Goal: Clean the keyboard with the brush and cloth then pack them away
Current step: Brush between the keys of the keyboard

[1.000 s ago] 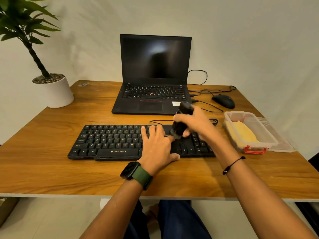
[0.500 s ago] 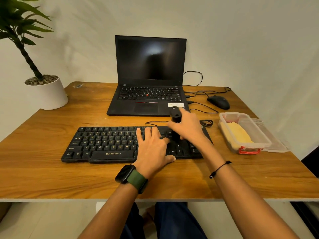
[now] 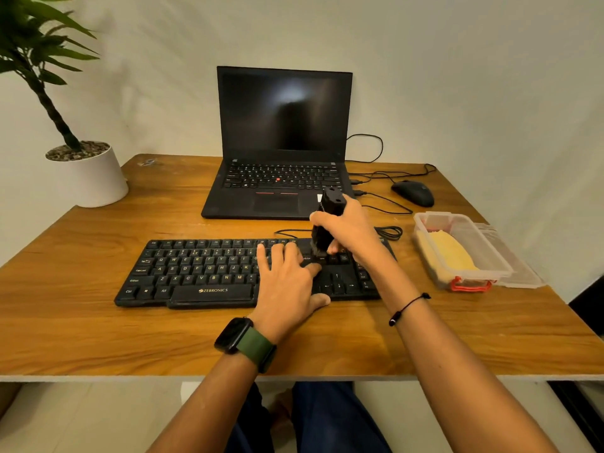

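**Q.** What step does the figure show, and how is it done well?

**A.** Brushing. The right hand (image 3: 351, 228) has its grip closed round the black brush (image 3: 327, 220), held nearly upright with the bristles down on the keys at the right-hand part of the keyboard (image 3: 209, 273). The left hand (image 3: 287, 282) lies flat, fingers straight, pressing on the keys just left of the bristles; its grip holds nothing. Judged from this pose, good practice is short strokes along the key rows, light pressure so bristles enter the gaps, and a steady left palm so the board does not slide. The left fingers sit close to the brush and should give way as the strokes approach.

**Q.** Where are the remaining task items?

**A.** The yellow cloth (image 3: 452, 256) lies inside the clear container (image 3: 490, 250), to the right of the keyboard and apart from it, with its lid (image 3: 519, 269) beside it. Wiping and packing away appear not yet begun.

**Q.** And the surface and room?

**A.** A wooden bench (image 3: 81, 322) set against a plain pale wall (image 3: 457, 76). Behind the keyboard stands an open laptop (image 3: 281, 142), screen dark; a mouse (image 3: 413, 192) and loose cables (image 3: 385, 204) lie to its right, and a potted plant (image 3: 86, 173) occupies the far left corner. The cables run near the brushing hand, a possible snag.
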